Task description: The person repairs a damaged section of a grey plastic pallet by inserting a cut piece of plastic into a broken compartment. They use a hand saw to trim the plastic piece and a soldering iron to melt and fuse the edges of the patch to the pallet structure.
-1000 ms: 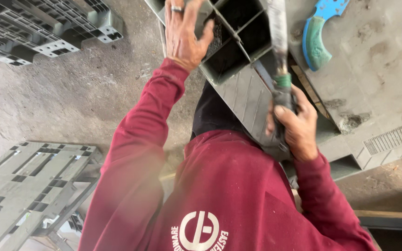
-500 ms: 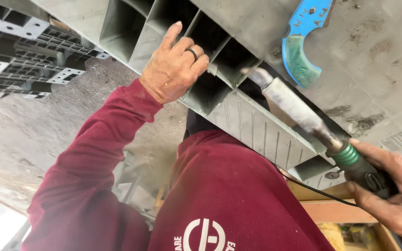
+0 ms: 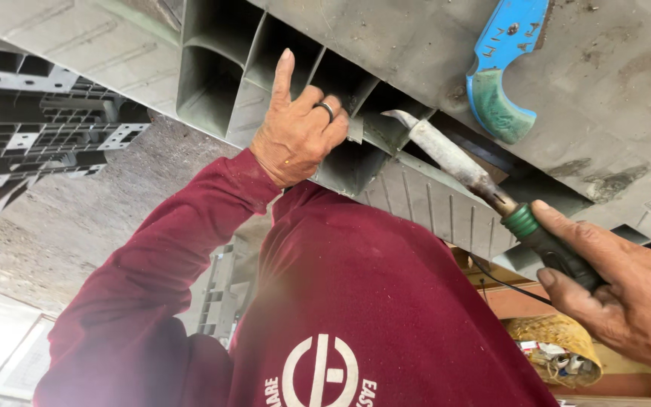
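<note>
**Heat tool at the ribbed edge of a grey plastic pallet**

The heat tool (image 3: 476,177), a long metal barrel with a flattened, bent tip, a green collar and a dark handle, slants across the right half of the view. Its tip lies at the open cells along the edge of the grey plastic pallet (image 3: 212,83). The right hand (image 3: 619,290) is closed around the dark handle, thumb lying along it. The left hand (image 3: 295,136), wearing a ring, presses against the pallet's ribs just left of the tip, index finger stretched up along a rib and the other fingers curled over a small grey plastic strip (image 3: 355,128). A blue and green curved plastic piece (image 3: 502,71) lies on the pallet's flat face above the barrel. The person wears a maroon sweatshirt (image 3: 356,301). More dark pallets (image 3: 47,136) are stacked at far left.
</note>
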